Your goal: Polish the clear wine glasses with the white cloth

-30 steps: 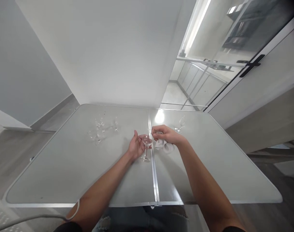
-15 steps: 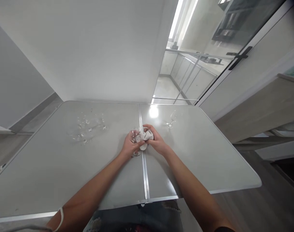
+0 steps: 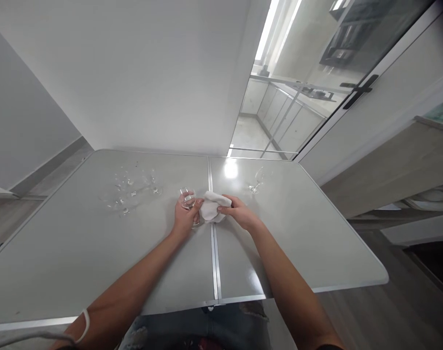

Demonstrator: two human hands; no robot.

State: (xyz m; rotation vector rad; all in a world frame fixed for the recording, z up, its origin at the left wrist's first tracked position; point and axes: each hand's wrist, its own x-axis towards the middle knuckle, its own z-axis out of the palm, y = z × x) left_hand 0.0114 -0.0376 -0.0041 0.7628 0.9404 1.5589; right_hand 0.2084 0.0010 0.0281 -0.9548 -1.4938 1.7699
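Observation:
My left hand point(image 3: 185, 217) is closed around a small clear stemmed glass point(image 3: 188, 198), held upright just above the grey table point(image 3: 97, 253). My right hand point(image 3: 237, 211) grips a crumpled white cloth point(image 3: 210, 208) and holds it against the glass's right side. Both hands meet over the table's centre seam.
Several more small clear glasses point(image 3: 132, 187) stand in a cluster at the table's far left. A single stemmed glass point(image 3: 257, 179) stands at the far right. A white wall rises behind the table, with a glass door to its right. A white cable point(image 3: 42, 333) lies at the near left edge.
The left hand closed on the glass and lifted it slightly leftwards. The cloth went from wrapping the glass's bowl to pressing its side. The camera view shifted.

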